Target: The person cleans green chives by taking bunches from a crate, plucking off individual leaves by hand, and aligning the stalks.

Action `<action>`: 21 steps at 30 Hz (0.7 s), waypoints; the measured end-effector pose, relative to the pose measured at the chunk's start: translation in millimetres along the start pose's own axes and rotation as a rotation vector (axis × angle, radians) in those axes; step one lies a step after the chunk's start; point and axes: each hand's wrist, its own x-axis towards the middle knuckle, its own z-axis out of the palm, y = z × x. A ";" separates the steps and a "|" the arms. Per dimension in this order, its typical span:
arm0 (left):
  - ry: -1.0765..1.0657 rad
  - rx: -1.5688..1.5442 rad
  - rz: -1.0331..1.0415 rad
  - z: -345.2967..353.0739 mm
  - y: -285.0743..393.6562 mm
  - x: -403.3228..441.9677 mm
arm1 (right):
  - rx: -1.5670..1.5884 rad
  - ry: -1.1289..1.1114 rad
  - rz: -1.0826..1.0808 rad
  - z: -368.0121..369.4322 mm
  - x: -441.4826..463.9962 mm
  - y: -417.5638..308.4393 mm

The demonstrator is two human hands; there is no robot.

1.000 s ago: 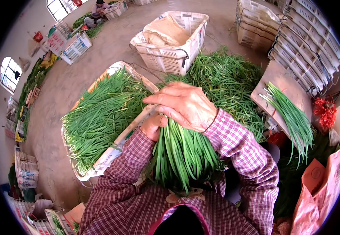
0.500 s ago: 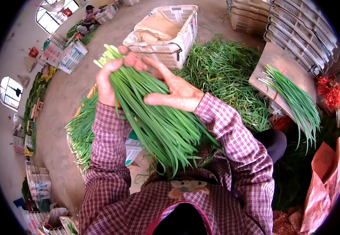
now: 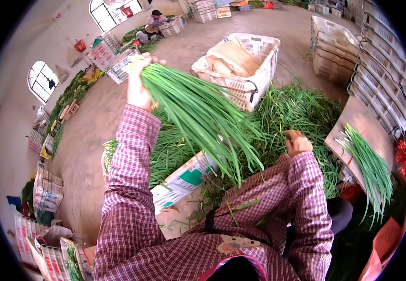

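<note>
My left hand (image 3: 139,89) is raised and wrapped round the pale stem end of a bunch of garlic chives (image 3: 198,110). The long green leaves fan out down to the right over my lap. My right hand (image 3: 299,143) is apart from the bunch, above my knee and in front of a heap of loose green leaves (image 3: 282,107). Its fingers are curled in, and whatever they may hold is hidden. Below the raised bunch, more chives (image 3: 170,152) lie by a white plastic crate (image 3: 179,187) with green patches.
Ahead stands a white crate (image 3: 252,96) with a tan sack (image 3: 233,58) inside. On the right, a board (image 3: 338,133) bears another chive bunch (image 3: 369,164), near red ties (image 3: 404,161) and stacked crates (image 3: 385,79). A person (image 3: 155,23) sits far back beside a crate.
My right hand has let go of the bunch and moved right, down towards my knee. My left hand still grips the stems. The view has shifted, showing more of the room.
</note>
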 end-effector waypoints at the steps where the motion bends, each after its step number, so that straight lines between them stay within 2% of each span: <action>1: 0.017 0.015 -0.009 5.5 -5.6 -1.7 | 0.091 0.147 -0.085 -21.6 0.9 -17.8; 3: 0.026 0.110 -0.030 19.1 -14.1 -4.8 | 0.308 0.297 -0.140 -63.3 3.3 -85.8; 5: -0.027 0.129 -0.052 27.3 -26.6 -4.1 | 0.295 0.511 -0.448 -76.6 5.0 -135.2; 7: -0.026 0.161 -0.053 38.0 -38.5 -4.5 | 0.310 0.496 -0.545 -83.8 2.1 -184.8; 9: -0.020 0.159 -0.077 52.8 -46.7 -9.1 | 0.229 0.598 -0.652 -83.4 8.0 -218.4; 11: -0.016 0.140 -0.111 63.8 -48.5 -11.7 | 0.178 0.667 -0.642 -74.2 15.2 -233.6; 13: -0.020 0.147 -0.088 68.9 -46.5 -10.9 | 0.126 0.641 -0.610 -48.1 17.7 -227.8; 15: -0.022 0.149 -0.059 70.7 -48.2 -7.2 | 0.001 0.396 -0.418 -11.1 11.9 -207.1; 17: 0.005 0.215 -0.006 70.1 -52.6 -4.8 | -0.040 0.342 -0.411 26.8 -3.7 -181.1; 19: 0.011 0.218 0.009 78.4 -53.9 -9.4 | -0.195 0.027 -0.276 83.8 -28.6 -139.8; 20: -0.054 0.276 0.064 82.4 -55.8 -11.3 | -0.240 -0.314 -0.125 84.5 -35.8 -131.4; 21: -0.114 0.334 0.121 86.7 -59.0 -13.4 | -0.242 -0.426 -0.106 78.4 -46.5 -120.4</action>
